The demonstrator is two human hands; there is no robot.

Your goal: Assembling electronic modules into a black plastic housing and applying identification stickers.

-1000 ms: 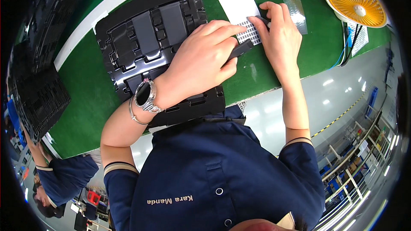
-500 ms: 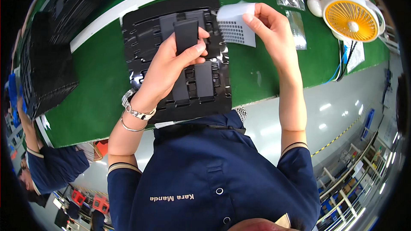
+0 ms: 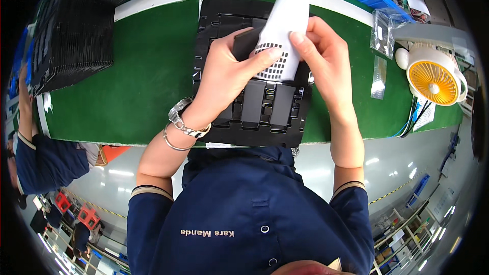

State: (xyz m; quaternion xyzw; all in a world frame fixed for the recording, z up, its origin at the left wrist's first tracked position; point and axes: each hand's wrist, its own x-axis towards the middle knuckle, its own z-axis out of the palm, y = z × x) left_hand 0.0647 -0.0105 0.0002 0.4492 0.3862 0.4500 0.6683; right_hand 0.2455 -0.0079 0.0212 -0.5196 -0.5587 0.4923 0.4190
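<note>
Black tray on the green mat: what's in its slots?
The black tray holds flat dark rectangular parts in its near slots. The left hand, right hand and white label sheet cover the middle and far slots, so their contents cannot be seen.

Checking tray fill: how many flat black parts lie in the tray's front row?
3: side by side in the black tray, left, middle, and a partly covered one under the left hand. More may be hidden.
</note>
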